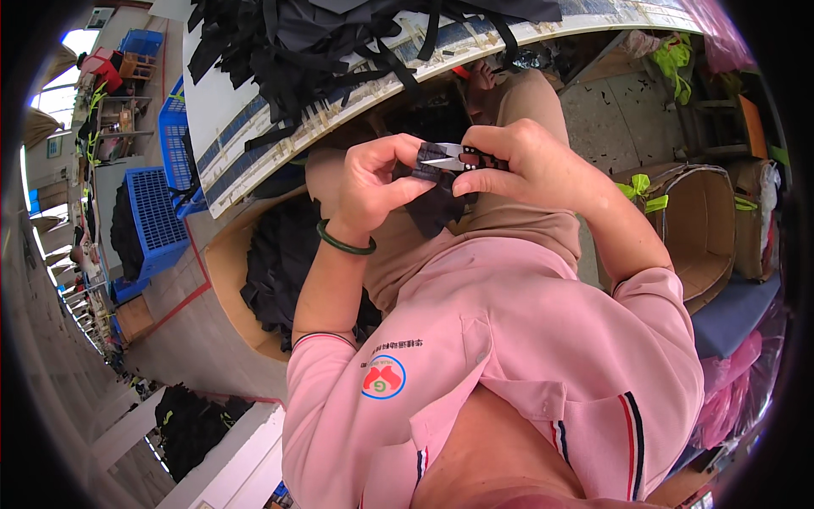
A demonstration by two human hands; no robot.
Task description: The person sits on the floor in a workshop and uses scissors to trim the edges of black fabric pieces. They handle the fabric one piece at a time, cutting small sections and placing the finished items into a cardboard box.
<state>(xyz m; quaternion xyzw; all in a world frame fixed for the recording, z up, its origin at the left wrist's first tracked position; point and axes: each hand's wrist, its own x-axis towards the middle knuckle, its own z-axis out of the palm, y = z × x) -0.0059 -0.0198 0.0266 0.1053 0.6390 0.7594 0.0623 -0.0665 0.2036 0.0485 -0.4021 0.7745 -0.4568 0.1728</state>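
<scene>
My left hand (373, 182) pinches a small piece of black fabric (434, 204) that hangs down over my lap. A green bangle circles that wrist. My right hand (530, 165) grips small thread snips (454, 157) with a black patterned handle; the metal blades point left and touch the top of the fabric, right by my left fingertips. Both hands are held close together above my tan trousers. I wear a pink polo shirt.
A white worktable (254, 127) with a pile of black fabric strips (339, 42) stands ahead. A round bin of black cloth (284, 263) sits at my left, a cardboard box (695, 220) at my right. Blue crates (157, 216) stand further left.
</scene>
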